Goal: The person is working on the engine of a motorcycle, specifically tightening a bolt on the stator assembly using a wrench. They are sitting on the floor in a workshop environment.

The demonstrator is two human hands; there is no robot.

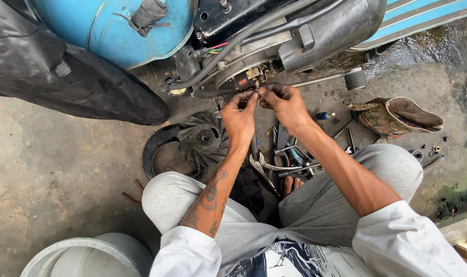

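Observation:
My left hand (239, 114) and my right hand (283, 103) meet fingertip to fingertip just below the open engine side (249, 72) of a blue scooter (120, 28). Both pinch something very small between thumb and fingers; it is too tiny to identify, perhaps a wire end. Coloured wires (213, 50) and black cables (228, 43) run into the engine above my hands. I squat with grey trousers, knees either side of my arms.
A finned fan wheel (205, 138) and a curved black cover (156, 149) lie on the concrete left of my arm. Pliers (261, 166), wrenches and small tools are scattered between my knees. A cloth bag (395, 117) lies right; a white bucket (84, 256) stands bottom left.

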